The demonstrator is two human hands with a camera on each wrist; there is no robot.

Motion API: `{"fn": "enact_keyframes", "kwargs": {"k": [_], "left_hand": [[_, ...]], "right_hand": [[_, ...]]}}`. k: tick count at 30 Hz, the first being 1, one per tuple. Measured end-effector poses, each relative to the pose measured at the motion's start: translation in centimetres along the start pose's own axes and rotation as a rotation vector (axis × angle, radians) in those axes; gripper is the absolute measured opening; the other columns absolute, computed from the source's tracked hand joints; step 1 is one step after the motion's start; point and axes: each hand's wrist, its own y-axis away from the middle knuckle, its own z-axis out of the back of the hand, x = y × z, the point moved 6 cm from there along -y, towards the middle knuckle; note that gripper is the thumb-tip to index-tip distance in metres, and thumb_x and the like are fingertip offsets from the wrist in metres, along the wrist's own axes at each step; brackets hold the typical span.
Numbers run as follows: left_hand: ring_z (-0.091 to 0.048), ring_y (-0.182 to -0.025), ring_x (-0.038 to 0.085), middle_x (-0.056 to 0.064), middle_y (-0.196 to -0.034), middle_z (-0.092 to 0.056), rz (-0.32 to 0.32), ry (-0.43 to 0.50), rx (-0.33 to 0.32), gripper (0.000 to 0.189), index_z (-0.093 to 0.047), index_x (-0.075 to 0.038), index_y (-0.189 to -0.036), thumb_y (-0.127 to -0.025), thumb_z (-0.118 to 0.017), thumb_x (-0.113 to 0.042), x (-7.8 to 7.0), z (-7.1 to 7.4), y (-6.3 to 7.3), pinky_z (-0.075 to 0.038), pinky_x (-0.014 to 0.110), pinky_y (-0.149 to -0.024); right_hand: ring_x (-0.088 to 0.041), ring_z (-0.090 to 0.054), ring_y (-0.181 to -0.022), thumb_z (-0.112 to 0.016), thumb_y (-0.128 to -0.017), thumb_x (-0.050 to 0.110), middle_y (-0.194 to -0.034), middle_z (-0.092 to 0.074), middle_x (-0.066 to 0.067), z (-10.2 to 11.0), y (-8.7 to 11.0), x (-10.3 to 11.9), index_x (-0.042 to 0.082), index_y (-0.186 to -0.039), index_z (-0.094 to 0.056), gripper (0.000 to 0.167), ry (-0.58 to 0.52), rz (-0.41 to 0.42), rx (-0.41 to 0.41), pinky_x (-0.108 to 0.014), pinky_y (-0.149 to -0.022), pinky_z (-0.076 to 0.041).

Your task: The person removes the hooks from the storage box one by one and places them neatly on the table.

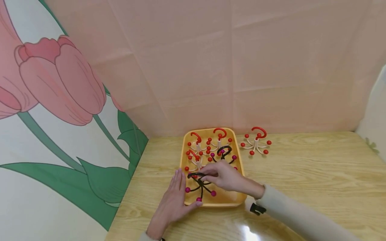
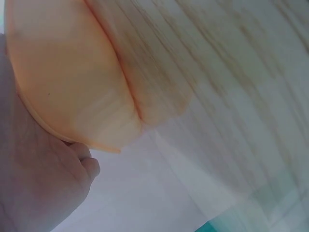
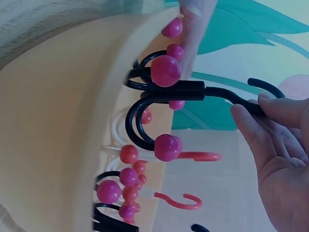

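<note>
My right hand (image 1: 227, 176) pinches the top hook of a black multi-arm hanging hook (image 1: 201, 183) with magenta ball tips, thumb against fingers. In the right wrist view, this black hook (image 3: 186, 90) spreads its curved arms over the tray. The yellow tray (image 1: 224, 198) is a shallow rectangle with rounded corners. My left hand (image 1: 174, 203) rests at its front left corner, fingers straight along the left side and thumb along the front rim. A second black hook (image 1: 222, 156) lies in the tray, partly behind my right hand. Several white hooks with red tips (image 1: 198, 146) fill the back.
Another white hook with red tips (image 1: 256, 146) stands on the wooden table (image 1: 310, 174), right of the tray. A pink cloth wall (image 1: 193, 73) rises behind, and a tulip-printed panel (image 1: 75, 140) borders the left side.
</note>
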Motion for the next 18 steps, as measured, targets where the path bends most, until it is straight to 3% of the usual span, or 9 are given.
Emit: {"fn": "enact_keyframes", "kwargs": {"k": [11, 18], "left_hand": [[0.002, -0.167, 0.031, 0.015, -0.179, 0.004, 0.015, -0.005, 0.019, 0.124, -0.010, -0.003, -0.168, -0.088, -0.049, -0.089, 0.1, 0.0, 0.0, -0.019, 0.049, -0.135], [0.002, -0.167, 0.032, 0.012, -0.179, 0.008, 0.055, 0.016, 0.049, 0.128, -0.008, -0.006, -0.169, -0.084, -0.044, -0.094, 0.3, -0.4, 0.0, -0.019, 0.050, -0.135]], "right_hand": [[-0.023, -0.082, -0.093, -0.076, -0.095, 0.007, -0.107, -0.082, -0.013, 2.4, 1.3, 1.0, 0.003, -0.117, -0.079, 0.022, -0.076, -0.003, -0.103, -0.021, -0.076, -0.064], [-0.008, -0.080, -0.087, -0.077, -0.096, 0.013, -0.106, -0.083, -0.013, 4.4, 3.0, 1.2, 0.006, -0.117, -0.079, 0.023, -0.162, -0.111, -0.200, -0.038, -0.067, -0.067]]}}
